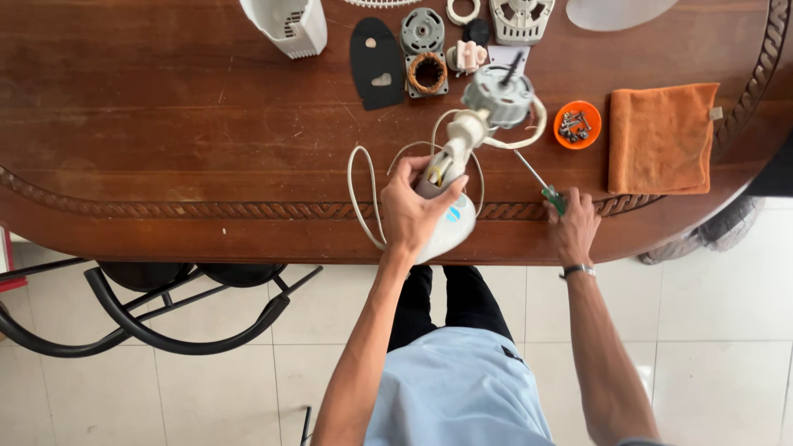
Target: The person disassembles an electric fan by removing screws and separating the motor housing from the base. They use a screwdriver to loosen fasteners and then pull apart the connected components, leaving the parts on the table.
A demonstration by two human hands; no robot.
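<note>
the bench (165, 124) under me is dark polished wood, oval, with a carved rope-twist border along its edge. my left hand (410, 211) is wrapped closed around the grey neck of a white plastic fan stand (450, 169), which lies at the near edge of the bench with its smooth rounded base hanging toward me and its round grey metal motor (498, 95) at the far end. a thin white cord (357, 186) loops from it across the wood. my right hand (572, 227) rests on the bench edge, fingers curled loosely onto the green handle of a screwdriver (541, 186) whose slim metal shaft points toward the motor; whether i grip it fully i cannot tell. just beyond it sits a small round orange dish (577, 136) of screws, and beside that a folded orange cloth (661, 136), soft and nubby. farther off lie a flat black plate (376, 62), a coppery wound stator (428, 74), a grey round end cap (422, 29) and a ribbed white plastic housing (289, 25).
</note>
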